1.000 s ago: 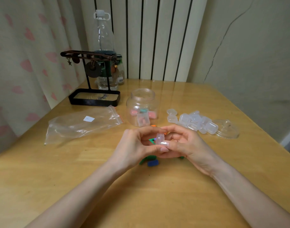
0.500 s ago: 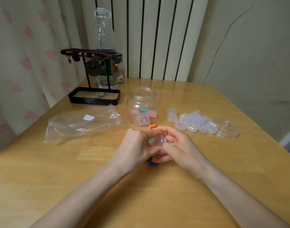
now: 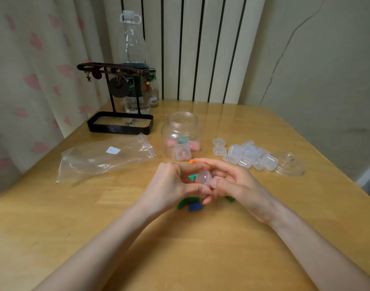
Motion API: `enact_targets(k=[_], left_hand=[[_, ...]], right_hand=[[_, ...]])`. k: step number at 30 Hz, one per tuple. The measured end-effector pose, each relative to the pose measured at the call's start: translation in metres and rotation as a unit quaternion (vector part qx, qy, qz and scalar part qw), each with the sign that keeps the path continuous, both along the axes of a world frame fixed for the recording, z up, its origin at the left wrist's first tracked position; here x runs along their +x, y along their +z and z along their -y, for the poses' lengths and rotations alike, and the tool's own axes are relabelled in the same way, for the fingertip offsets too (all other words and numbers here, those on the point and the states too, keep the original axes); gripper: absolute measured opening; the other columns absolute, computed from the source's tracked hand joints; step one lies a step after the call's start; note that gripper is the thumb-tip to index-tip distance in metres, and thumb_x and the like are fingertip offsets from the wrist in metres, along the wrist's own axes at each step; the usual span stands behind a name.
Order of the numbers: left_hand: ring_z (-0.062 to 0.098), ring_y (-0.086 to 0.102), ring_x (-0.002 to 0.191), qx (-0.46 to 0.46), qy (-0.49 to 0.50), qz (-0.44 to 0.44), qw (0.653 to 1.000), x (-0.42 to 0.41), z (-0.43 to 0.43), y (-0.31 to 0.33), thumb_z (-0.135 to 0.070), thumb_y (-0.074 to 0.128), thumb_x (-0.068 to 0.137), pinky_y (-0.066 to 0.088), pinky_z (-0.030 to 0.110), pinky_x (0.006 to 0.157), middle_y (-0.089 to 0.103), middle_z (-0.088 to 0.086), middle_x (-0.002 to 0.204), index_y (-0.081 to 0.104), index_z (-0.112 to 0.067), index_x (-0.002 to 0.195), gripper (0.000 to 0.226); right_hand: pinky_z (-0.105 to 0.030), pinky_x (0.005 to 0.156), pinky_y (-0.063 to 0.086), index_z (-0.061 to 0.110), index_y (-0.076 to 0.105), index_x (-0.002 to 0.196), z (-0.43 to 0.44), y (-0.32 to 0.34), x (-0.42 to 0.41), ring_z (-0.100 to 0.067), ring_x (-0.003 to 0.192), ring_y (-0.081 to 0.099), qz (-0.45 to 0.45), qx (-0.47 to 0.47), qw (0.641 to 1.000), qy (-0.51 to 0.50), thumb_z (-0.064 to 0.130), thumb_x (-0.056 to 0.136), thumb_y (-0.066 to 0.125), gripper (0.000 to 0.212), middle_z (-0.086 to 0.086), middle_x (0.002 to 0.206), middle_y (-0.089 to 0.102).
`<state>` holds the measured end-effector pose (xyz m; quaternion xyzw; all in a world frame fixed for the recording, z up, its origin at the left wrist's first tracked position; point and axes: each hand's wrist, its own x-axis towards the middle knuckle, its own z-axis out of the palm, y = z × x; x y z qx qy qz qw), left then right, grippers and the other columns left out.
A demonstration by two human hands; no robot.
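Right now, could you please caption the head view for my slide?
Left hand and right hand hold a clear box over coloured pieces, before a jar and spare boxes.

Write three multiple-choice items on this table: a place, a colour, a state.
1. The zip bag lies: A inside the jar; B left of the jar; C under the jar.
2. The loose piece beside the dark green piece is: A blue; B yellow; C white.
3. The left hand and right hand: A lie flat; B grip the jar; C pinch a small clear box.
Key: B, the bag lies flat beside the jar; A, it shows dark blue; C, fingertips close round the box.
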<state>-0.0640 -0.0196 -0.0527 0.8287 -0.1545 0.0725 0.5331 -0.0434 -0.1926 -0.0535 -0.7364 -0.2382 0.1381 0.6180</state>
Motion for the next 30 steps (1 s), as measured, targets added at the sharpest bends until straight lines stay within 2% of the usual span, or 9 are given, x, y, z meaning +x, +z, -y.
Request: enact_targets(k=[2,5,10,15,19,23,26,28,30], left_hand=[[0.018,0.070,0.088,-0.003,0.000,0.002,1.000,-0.001,0.002,0.000,-0.013,0.083,0.067,0.054,0.040,0.085,0.075,0.009,0.091,0.062,-0.047,0.090,0.046],[0.011,0.061,0.072,0.004,0.016,0.019,1.000,-0.003,0.004,-0.001,-0.017,0.084,0.066,0.054,0.034,0.081,0.074,-0.004,0.090,0.069,-0.037,0.098,0.040],[-0.012,0.044,0.049,0.059,0.060,0.085,0.993,-0.003,0.005,-0.004,-0.022,0.084,0.066,0.037,0.005,0.059,0.059,-0.011,0.050,0.073,-0.017,0.105,0.041],[0.009,0.029,0.060,0.105,0.064,0.124,0.985,0.001,0.006,-0.013,-0.019,0.081,0.070,0.044,0.020,0.061,0.050,0.003,0.051,0.074,-0.024,0.101,0.031],[0.005,0.033,0.048,0.126,0.059,0.118,0.983,0.001,0.009,-0.015,-0.014,0.077,0.074,0.034,0.007,0.053,0.039,-0.008,0.049,0.074,-0.019,0.100,0.027],[-0.002,0.036,0.045,0.128,0.042,0.085,0.987,0.000,0.008,-0.013,-0.017,0.080,0.071,0.035,0.007,0.055,0.048,0.002,0.053,0.073,-0.020,0.104,0.034],[0.002,0.059,0.069,0.004,0.003,-0.028,1.000,0.004,0.000,-0.009,-0.011,0.078,0.073,0.054,0.021,0.072,0.074,0.002,0.080,0.069,-0.016,0.112,0.041],[0.019,0.070,0.083,-0.148,-0.036,-0.125,0.980,0.005,-0.004,-0.005,-0.005,0.072,0.075,0.057,0.026,0.073,0.074,0.008,0.099,0.064,-0.010,0.117,0.043],[0.026,0.072,0.082,-0.238,-0.040,-0.174,0.955,0.005,-0.005,0.000,-0.013,0.068,0.072,0.058,0.026,0.070,0.073,0.011,0.098,0.062,-0.009,0.116,0.044]], right_hand=[[-0.042,0.075,0.057,0.015,0.054,0.130,0.000,-0.002,0.001,-0.036,0.075,0.066,0.015,0.002,1.000,-0.005,0.013,0.079,0.053,0.052,-0.015,0.089,0.067],[-0.030,0.063,0.054,0.015,0.055,0.127,-0.005,-0.005,0.001,-0.022,0.072,0.065,0.015,0.017,1.000,-0.005,0.009,0.076,0.053,0.051,-0.013,0.093,0.066],[-0.027,0.059,0.051,0.023,0.053,0.122,-0.012,-0.012,0.000,-0.015,0.063,0.058,0.022,0.016,1.000,-0.004,0.001,0.079,0.043,0.050,-0.007,0.102,0.061],[-0.023,0.061,0.041,0.034,0.043,0.118,-0.018,-0.021,-0.002,-0.006,0.064,0.048,0.064,-0.088,0.994,-0.026,0.017,0.076,0.032,0.046,0.004,0.089,0.053],[-0.009,0.061,0.034,0.024,0.042,0.121,-0.018,-0.022,-0.003,0.015,0.064,0.047,0.079,-0.130,0.987,-0.042,0.001,0.089,0.032,0.041,0.020,0.083,0.047],[-0.010,0.061,0.037,0.025,0.045,0.119,-0.016,-0.018,-0.004,0.007,0.064,0.050,0.075,-0.135,0.987,-0.049,-0.003,0.091,0.032,0.042,0.018,0.079,0.051],[-0.019,0.059,0.043,0.027,0.047,0.122,-0.011,-0.010,0.001,-0.006,0.060,0.050,0.050,-0.121,0.991,-0.039,0.004,0.089,0.039,0.040,0.006,0.076,0.055],[-0.024,0.057,0.046,0.022,0.046,0.124,-0.005,-0.005,0.006,-0.013,0.061,0.055,0.029,-0.068,0.997,-0.039,0.006,0.089,0.039,0.040,-0.007,0.080,0.058],[-0.026,0.055,0.047,0.013,0.048,0.123,0.001,0.000,0.010,-0.019,0.063,0.057,-0.002,-0.002,0.999,-0.047,-0.004,0.094,0.034,0.037,-0.015,0.081,0.059]])
